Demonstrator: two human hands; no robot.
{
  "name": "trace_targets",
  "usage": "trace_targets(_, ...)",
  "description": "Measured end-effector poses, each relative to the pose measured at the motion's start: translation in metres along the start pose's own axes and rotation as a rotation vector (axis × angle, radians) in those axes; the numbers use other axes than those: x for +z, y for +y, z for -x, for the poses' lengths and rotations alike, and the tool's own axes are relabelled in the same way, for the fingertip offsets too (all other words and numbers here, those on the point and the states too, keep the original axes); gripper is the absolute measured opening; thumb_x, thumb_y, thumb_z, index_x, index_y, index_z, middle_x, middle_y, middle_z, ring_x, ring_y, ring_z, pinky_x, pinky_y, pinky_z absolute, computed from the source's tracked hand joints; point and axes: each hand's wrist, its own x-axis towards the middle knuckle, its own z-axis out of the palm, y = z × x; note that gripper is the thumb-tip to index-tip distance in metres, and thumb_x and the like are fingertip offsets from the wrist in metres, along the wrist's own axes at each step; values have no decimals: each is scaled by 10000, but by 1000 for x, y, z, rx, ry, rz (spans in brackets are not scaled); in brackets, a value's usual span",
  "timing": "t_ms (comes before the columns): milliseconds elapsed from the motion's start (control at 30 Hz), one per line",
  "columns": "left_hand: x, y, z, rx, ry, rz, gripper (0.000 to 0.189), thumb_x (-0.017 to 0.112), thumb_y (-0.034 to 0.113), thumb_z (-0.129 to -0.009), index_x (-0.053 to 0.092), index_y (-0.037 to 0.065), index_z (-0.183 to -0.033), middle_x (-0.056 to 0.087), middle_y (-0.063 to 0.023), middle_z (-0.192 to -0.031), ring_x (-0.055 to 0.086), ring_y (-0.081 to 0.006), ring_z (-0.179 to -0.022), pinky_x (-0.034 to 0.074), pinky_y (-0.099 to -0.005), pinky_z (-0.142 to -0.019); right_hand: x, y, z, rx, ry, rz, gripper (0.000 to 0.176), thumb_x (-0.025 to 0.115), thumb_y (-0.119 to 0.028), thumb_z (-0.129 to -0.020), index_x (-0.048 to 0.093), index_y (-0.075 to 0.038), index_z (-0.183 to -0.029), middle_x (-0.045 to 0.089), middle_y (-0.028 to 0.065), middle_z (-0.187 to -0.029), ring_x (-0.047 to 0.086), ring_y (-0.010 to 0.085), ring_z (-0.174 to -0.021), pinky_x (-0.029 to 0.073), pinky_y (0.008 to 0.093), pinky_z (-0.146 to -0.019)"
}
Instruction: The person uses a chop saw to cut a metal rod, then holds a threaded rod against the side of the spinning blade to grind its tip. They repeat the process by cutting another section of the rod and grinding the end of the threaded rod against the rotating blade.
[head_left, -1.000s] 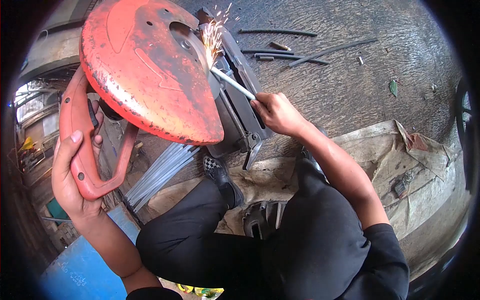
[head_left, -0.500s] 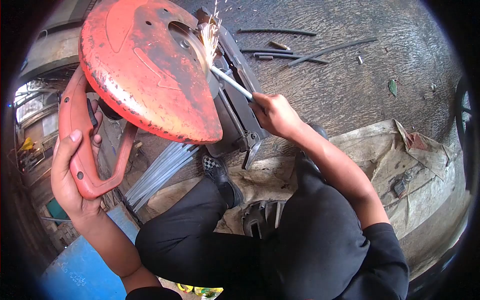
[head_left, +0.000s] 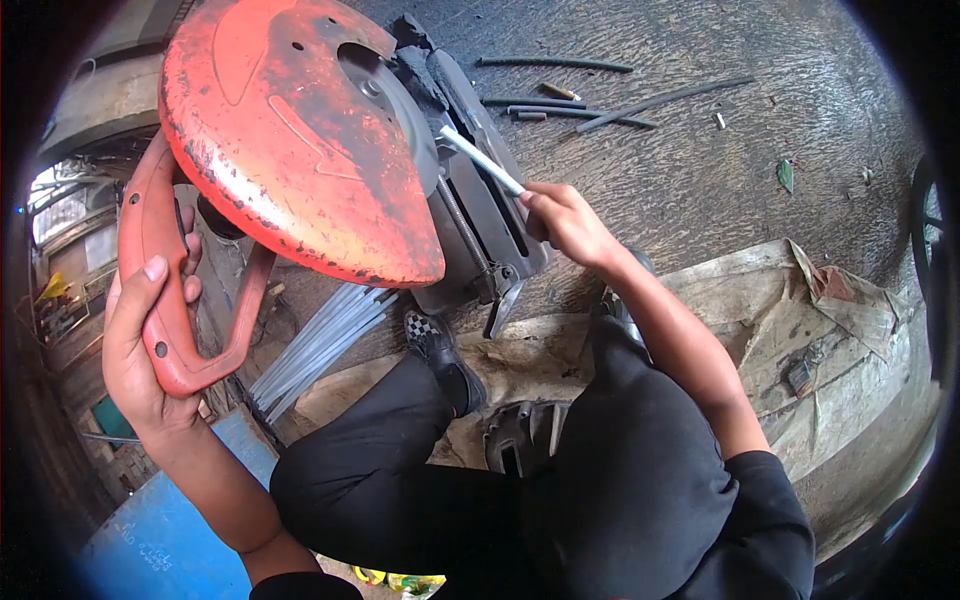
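An orange cut-off saw with a scuffed blade guard fills the upper left. My left hand is wrapped round its loop handle, the thumb lying across the grip. My right hand grips one end of a pale metal rod. The rod's free end points up and left, a little apart from the grey cutting disc. Beneath the rod is the saw's dark base with its clamp screw.
A bundle of pale metal rods lies below the saw. Several dark rods lie on the floor beyond the base. A dirty cloth sheet spreads at the right, and a blue panel is at lower left.
My right hand has drawn the rod right, away from the disc. The sparks have stopped. My left hand and the saw stay about where they were.
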Motion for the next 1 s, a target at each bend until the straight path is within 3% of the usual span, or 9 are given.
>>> trace_targets(133, -4, 0, 1, -17, 6, 5, 448, 605, 125, -858, 466, -79, -1232, 630, -172, -1019, 612, -162, -763, 518, -248, -735, -7, 0, 5, 126, -142, -358, 305, 418, -233, -970, 610, -38, -1105, 359, -59, -584, 296, 45, -471, 233, 219, -419)
trace_targets(200, -12, -1, -2, -48, -67, 30, 518, 543, 107, -871, 382, -92, -1321, 540, -212, -1225, 575, -224, -1054, 474, -265, -829, -7, -1, 6, 170, -192, -419, 308, 422, -245, -975, 606, -38, -1111, 330, -68, -582, 275, 41, -466, 215, 212, -414)
trace_targets(233, -11, -2, -2, -47, -70, 31, 518, 543, 107, -871, 382, -92, -1321, 540, -212, -1225, 575, -224, -1054, 474, -265, -829, -5, -1, 5, 180, -232, -419, 315, 422, -256, -981, 603, -35, -1115, 313, -73, -582, 266, 39, -461, 209, 211, -412)
trace_targets(300, -6, -2, 0, -1, -8, 30, 468, 616, 135, -853, 458, -83, -1237, 622, -180, -1033, 610, -174, -789, 512, -272, -764, -1, 0, 4, 159, -282, -419, 323, 432, -272, -995, 590, -30, -1138, 312, -78, -575, 260, 36, -449, 206, 212, -406)
trace_targets(333, -4, -2, 0, 0, -8, 30, 468, 616, 135, -853, 458, -83, -1237, 622, -180, -1033, 610, -174, -789, 512, -272, -764, 1, 3, 1, 158, -282, -418, 323, 432, -272, -995, 590, -30, -1138, 312, -78, -575, 260, 36, -449, 206, 212, -406)
trace_targets(700, -2, 0, 1, -24, 16, 30, 497, 610, 141, -849, 446, -82, -1261, 613, -192, -1092, 603, -172, -796, 502, -265, -775, 17, 12, -8, -238, 0, 247, 242, 486, -175, -970, 583, 16, -1082, 427, -25, -617, 386, 57, -602, 376, 278, -532)
trace_targets(767, -2, 0, 1, -22, 4, 22, 503, 609, 144, -850, 441, -81, -1267, 612, -193, -1099, 602, -170, -799, 501, -265, -776, 18, -1, -3, -212, 78, 312, 143, 512, -132, -924, 530, 10, -915, 516, 223, -648, 507, 371, -576, 414, 430, -585)
trace_targets(867, -2, 0, 1, -22, -13, 17, 511, 609, 147, -851, 435, -79, -1276, 610, -194, -1109, 602, -169, -804, 500, -264, -779, 18, -10, 1, -232, 91, 393, 110, 513, -117, -910, 521, -8, -928, 555, 256, -691, 526, 469, -668, 422, 477, -600)
trace_targets(1000, -5, -1, 0, -37, -5, 32, 511, 610, 143, -850, 435, -76, -1277, 609, -194, -1114, 602, -169, -807, 498, -267, -787, 20, -3, -1, -293, 128, 408, 108, 523, -111, -894, 509, -18, -948, 561, 262, -693, 565, 467, -708, 428, 508, -602)
